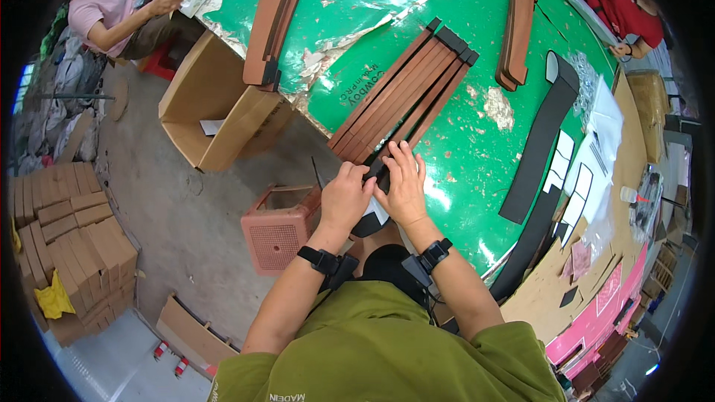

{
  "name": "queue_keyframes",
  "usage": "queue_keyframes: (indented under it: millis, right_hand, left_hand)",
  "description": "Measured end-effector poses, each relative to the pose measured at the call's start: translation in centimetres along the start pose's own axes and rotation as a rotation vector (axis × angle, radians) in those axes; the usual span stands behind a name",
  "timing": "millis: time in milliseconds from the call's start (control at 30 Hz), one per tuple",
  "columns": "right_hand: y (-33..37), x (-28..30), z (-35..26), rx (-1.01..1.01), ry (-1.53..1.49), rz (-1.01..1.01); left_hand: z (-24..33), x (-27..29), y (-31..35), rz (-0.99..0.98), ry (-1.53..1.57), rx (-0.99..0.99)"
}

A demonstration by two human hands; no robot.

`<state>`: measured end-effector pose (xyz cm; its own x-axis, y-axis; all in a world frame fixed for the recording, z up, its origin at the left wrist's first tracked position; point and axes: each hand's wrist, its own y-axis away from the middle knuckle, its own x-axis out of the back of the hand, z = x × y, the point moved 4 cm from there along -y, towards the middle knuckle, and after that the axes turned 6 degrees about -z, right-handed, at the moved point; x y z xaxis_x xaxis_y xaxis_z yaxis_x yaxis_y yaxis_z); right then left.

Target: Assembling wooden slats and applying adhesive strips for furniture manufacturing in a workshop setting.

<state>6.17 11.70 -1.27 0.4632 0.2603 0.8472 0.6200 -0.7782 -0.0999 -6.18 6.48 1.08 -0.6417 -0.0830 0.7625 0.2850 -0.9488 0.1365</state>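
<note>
Both hands meet at the near end of a pile of long brown strips (pixel 406 89) with black ends, lying slanted on a green table (pixel 462 126). My left hand (pixel 347 195) is closed, its fingertips pinching a black strip (pixel 377 173) at the table edge. My right hand (pixel 403 182) bends over the same black strip, thumb and fingers on either side of it. Below the hands hangs a black piece with a white face (pixel 371 219). The fingers partly hide what they grip.
More brown strips lie in a far-left bundle (pixel 274 22) and a right bundle (pixel 517 33). A long black band (pixel 540 141) rests at right. A cardboard box (pixel 212 104) and a plastic stool (pixel 281 231) stand left. Two people work across the table.
</note>
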Motion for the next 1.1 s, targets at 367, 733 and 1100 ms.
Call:
queue_keyframes:
  millis: [367,733,1100]
  right_hand:
    - [0.0,0.15,0.02,-0.003,-0.031,0.017]
    - [0.02,0.2,-0.02,-0.015,-0.068,0.011]
    - [0.03,0.21,0.04,-0.008,-0.067,0.019]
  left_hand:
    - [0.01,-0.3,-0.01,0.016,-0.003,-0.009]
    - [0.06,-0.41,-0.11,0.047,-0.006,0.009]
    - [0.3,-0.6,-0.21,0.017,-0.009,0.024]
